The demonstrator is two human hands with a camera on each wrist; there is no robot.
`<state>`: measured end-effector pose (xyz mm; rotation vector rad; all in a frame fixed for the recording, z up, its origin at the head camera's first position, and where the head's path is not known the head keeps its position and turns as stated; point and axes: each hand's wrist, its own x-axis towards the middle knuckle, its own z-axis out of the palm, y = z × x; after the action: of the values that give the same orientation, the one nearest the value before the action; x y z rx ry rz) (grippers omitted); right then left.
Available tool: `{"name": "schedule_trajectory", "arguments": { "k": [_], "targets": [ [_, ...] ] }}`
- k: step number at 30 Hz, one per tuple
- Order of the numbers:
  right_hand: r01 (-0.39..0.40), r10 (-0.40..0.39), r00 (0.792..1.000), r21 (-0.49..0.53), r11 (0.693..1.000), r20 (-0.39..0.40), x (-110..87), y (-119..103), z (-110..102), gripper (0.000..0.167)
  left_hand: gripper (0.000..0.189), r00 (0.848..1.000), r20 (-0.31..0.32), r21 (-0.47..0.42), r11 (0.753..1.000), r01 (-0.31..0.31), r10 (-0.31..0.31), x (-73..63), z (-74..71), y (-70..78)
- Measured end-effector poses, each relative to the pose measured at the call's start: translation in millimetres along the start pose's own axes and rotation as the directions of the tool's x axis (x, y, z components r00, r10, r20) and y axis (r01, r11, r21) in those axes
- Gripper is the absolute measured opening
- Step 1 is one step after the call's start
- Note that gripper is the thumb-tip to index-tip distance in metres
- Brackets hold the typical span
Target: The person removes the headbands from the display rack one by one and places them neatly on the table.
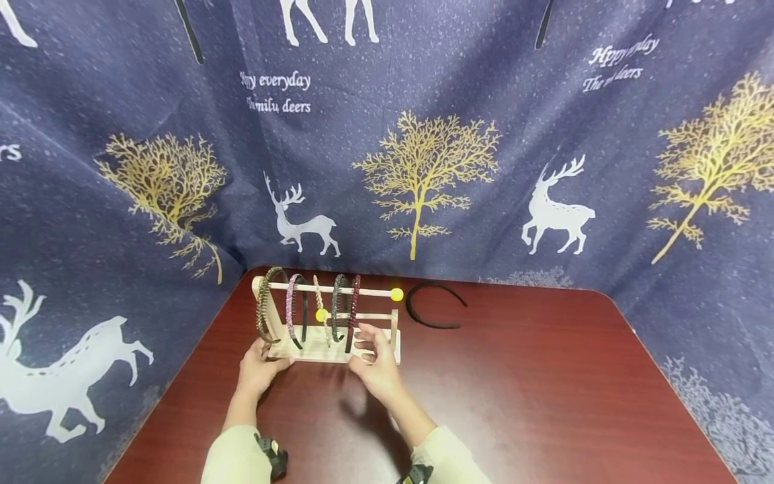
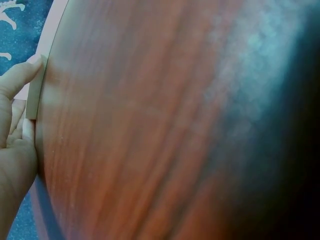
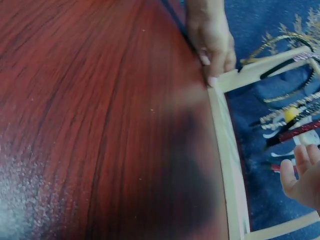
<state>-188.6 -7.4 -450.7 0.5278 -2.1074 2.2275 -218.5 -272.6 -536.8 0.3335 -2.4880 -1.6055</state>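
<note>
A pale wooden headband rack (image 1: pixel 311 351) with round yellow rod ends stands near the table's far left. Several headbands hang on its upper rod: an olive-gold one (image 1: pixel 261 312), a pink one (image 1: pixel 290 310), a cream beaded one, a dark grey one (image 1: pixel 335 316) and a dark red one (image 1: pixel 353 310). My left hand (image 1: pixel 256 371) grips the base's front left corner, thumb on the front strip (image 2: pixel 36 97). At the right part of the base, my right hand (image 1: pixel 377 370) has its fingers spread and loosely bent beside the dark red headband, holding nothing in the right wrist view (image 3: pixel 306 180).
A black headband (image 1: pixel 412 309) lies on the dark red wooden table (image 1: pixel 532 376), right of the rack. Behind the table hangs a blue cloth (image 1: pixel 375 222) printed with deer and gold trees. The cloth also runs along both sides.
</note>
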Motion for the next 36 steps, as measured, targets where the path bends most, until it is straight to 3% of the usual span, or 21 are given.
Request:
{"name": "schedule_trajectory", "arguments": {
  "k": [8, 22, 36],
  "targets": [
    [0.037, -0.037, 0.999, 0.013, 0.999, -0.001, 6.6, 5.9, 9.8, 0.053, 0.060, 1.000, 0.007, -0.009, 1.000, -0.002, 0.002, 0.3, 0.6, -1.8],
    [0.137, -0.137, 0.990, -0.005, 0.991, -0.018, 10.4, 12.2, 9.7, 0.013, 0.057, 1.000, -0.001, -0.001, 1.000, -0.011, 0.011, 1.6, 1.0, -4.6],
    [0.183, -0.184, 0.983, -0.007, 0.983, -0.013, 17.5, -4.6, -5.5, 0.018, 0.061, 1.000, 0.015, -0.039, 0.999, -0.009, 0.009, 0.4, 0.5, -1.3]
  ]
}}
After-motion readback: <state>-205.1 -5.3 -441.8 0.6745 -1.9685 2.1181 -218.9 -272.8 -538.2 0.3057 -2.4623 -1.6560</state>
